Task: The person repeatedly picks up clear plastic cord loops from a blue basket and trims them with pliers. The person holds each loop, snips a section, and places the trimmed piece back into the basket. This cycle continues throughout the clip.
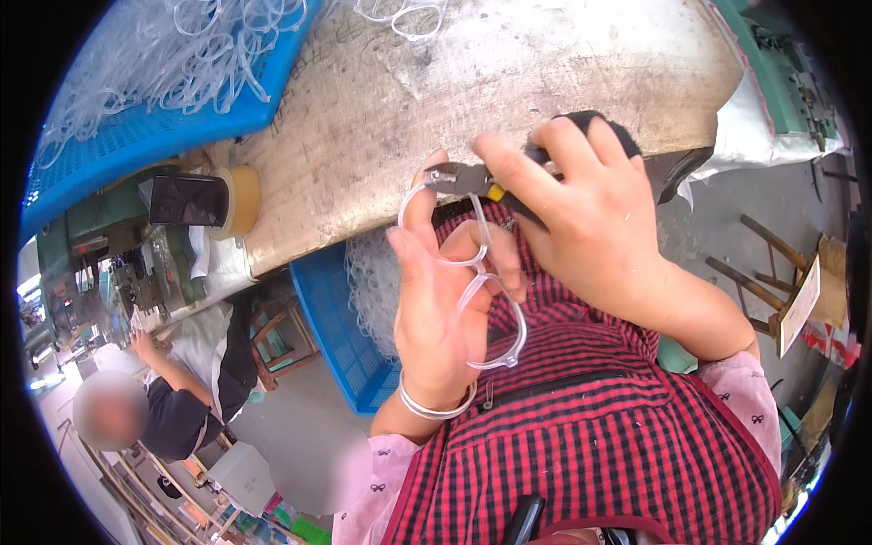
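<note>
Among the fingers of the left hand (pixel 438 304): clear plastic frame (pixel 480 266), held, fingers partly curled.
Right hand (pixel 586 195): fingers wrapped around pliers (pixel 470 179), tips at the frame's upper rim.
Beyond the fingers: desk (pixel 381 118).

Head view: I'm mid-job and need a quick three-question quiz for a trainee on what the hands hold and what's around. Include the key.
1. Which hand holds the pliers?
2. True or false: the left hand holds a clear glasses frame.
3. Fill in the colour: the heaped basket at the upper left is ____.

Key:
1. The right hand.
2. True.
3. Blue.
</note>
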A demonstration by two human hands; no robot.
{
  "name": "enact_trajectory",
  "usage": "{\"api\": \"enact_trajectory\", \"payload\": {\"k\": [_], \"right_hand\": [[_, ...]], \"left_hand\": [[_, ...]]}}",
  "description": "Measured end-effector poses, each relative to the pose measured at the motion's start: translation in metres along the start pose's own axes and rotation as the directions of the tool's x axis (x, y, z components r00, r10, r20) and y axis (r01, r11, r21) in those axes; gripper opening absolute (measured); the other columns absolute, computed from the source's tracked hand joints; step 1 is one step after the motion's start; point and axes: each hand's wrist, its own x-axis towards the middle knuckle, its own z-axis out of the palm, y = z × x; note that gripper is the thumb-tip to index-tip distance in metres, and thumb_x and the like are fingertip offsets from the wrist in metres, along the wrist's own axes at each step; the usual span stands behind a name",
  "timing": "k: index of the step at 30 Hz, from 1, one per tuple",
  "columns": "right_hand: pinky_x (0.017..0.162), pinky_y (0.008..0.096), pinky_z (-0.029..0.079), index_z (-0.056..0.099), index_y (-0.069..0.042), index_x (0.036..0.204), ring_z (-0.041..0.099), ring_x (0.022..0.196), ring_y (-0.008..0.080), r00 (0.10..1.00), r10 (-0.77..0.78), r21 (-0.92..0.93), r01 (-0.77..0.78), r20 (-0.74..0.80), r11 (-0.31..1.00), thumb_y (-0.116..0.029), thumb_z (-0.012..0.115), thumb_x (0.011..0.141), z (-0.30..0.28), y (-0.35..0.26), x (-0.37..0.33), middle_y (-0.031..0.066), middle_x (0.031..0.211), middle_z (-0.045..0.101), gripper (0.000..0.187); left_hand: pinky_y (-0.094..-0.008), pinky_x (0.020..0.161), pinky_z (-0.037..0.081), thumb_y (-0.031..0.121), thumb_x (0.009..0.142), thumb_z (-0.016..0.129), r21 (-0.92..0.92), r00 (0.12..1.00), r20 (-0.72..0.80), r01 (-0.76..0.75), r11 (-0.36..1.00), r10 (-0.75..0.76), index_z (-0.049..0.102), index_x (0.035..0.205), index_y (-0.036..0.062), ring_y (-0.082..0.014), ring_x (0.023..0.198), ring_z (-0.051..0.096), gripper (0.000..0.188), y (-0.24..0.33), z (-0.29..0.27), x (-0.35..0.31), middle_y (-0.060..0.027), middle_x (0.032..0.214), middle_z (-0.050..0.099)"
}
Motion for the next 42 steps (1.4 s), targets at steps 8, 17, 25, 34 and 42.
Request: {"api": "enact_trajectory", "payload": {"k": [8,17,25,34,42], "right_hand": [[0.081,0.0385,0.048,0.071,-0.017,0.117,0.059,0.092,0.0240,0.946,0.095,0.403,-0.222,0.311,0.888,-0.016,0.076,0.079,0.001,0.035,-0.032,0.0035,0.093,0.062,0.038],[0.088,0.0430,0.049,0.069,-0.012,0.119,0.061,0.099,0.0296,0.904,0.050,0.578,-0.313,0.424,0.754,-0.018,0.074,0.081,0.005,0.012,-0.042,0.0096,0.102,0.065,0.038],[0.085,0.0425,0.050,0.070,-0.013,0.118,0.061,0.097,0.0305,0.881,0.092,0.551,-0.368,0.464,0.749,-0.016,0.077,0.079,0.006,0.026,-0.058,0.0089,0.100,0.065,0.041],[0.094,0.0343,0.050,0.068,-0.007,0.128,0.065,0.104,0.0207,0.838,0.165,0.689,-0.526,0.521,0.498,-0.013,0.080,0.083,0.027,0.045,-0.047,0.0100,0.111,0.070,0.047],[0.073,0.0383,0.048,0.073,-0.023,0.121,0.058,0.085,0.0285,0.970,-0.205,0.225,0.172,0.134,0.959,-0.013,0.082,0.059,-0.004,0.017,-0.004,0.0058,0.103,0.061,0.063]], "left_hand": [[-0.0402,0.094,0.050,0.025,0.098,0.066,0.967,0.841,0.253,-0.235,0.099,-0.479,0.069,0.124,0.0013,-0.0259,0.103,0.067,0.036,0.092,-0.118,-0.014,-0.0122,0.114,0.073],[-0.0425,0.088,0.051,0.018,0.086,0.073,0.674,0.456,0.734,-0.578,-0.460,0.502,0.076,0.091,0.0117,-0.0307,0.100,0.063,0.008,0.046,-0.010,0.257,-0.0089,0.095,0.069],[-0.0448,0.090,0.051,0.030,0.093,0.059,0.880,0.794,0.399,-0.190,-0.435,0.459,0.075,0.095,0.0043,-0.0331,0.101,0.064,0.031,0.023,-0.005,0.308,-0.0146,0.099,0.073],[-0.0290,0.070,0.046,0.041,0.106,0.049,0.434,0.689,0.187,-0.697,0.570,0.700,0.058,0.128,0.0051,-0.0145,0.073,0.049,0.042,0.070,-0.071,0.164,-0.0030,0.084,0.055],[-0.0384,0.086,0.052,0.054,0.107,0.037,-0.197,0.946,0.211,-0.208,0.958,0.248,0.033,0.151,-0.0025,-0.0190,0.085,0.057,0.072,0.036,-0.049,0.069,-0.0083,0.102,0.059]]}}
